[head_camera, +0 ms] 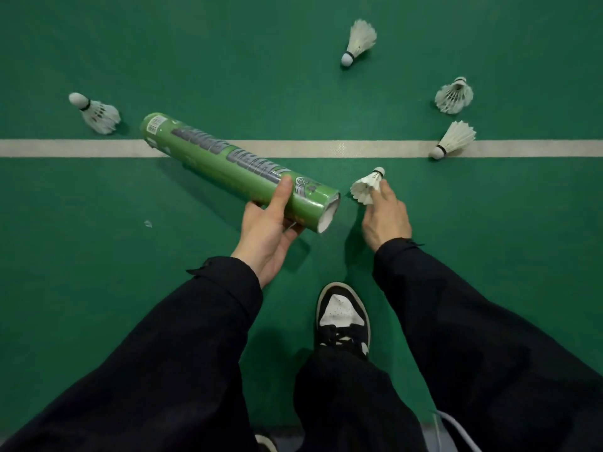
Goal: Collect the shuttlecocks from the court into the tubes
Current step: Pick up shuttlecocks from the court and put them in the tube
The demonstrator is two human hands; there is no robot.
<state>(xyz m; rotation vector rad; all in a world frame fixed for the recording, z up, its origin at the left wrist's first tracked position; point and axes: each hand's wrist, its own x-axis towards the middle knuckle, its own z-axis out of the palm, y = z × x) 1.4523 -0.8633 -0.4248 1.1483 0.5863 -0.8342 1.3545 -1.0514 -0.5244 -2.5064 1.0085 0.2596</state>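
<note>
My left hand (267, 230) grips a green shuttlecock tube (228, 164) near its open end, which points toward my right hand. The tube slants up and left over the white court line. My right hand (385, 213) pinches a white feather shuttlecock (367, 187) by its skirt, cork pointing away, just right of the tube's opening. Several more shuttlecocks lie on the green floor: one far left (96, 112), one at top (359, 40), one at right (454, 94), and one on the line (455, 140).
A white court line (375, 148) runs across the green floor. A small white scrap (148, 223) lies left of my left hand. My black-and-white shoe (342, 318) stands between my black sleeves. A pale cable (456, 429) shows at the bottom right.
</note>
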